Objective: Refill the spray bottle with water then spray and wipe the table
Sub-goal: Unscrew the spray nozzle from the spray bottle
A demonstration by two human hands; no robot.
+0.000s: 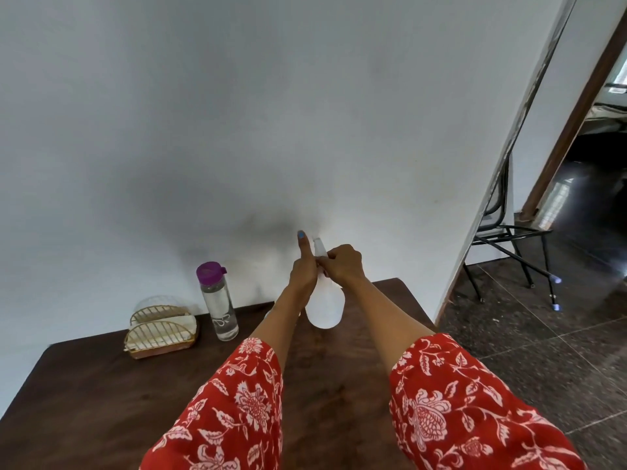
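A white spray bottle (324, 307) is held up above the far edge of the dark wooden table (101, 401), its base toward me. My left hand (303, 269) grips its neck from the left, one finger pointing straight up. My right hand (342, 264) grips the white spray head at the top. A clear water bottle (220, 307) with a purple cap stands upright on the table to the left of my hands, partly filled with water.
A gold wire napkin holder (161, 330) with white napkins sits left of the water bottle. A white wall rises right behind the table. To the right are a stone floor (529, 334), black metal chair legs (509, 252) and a doorway.
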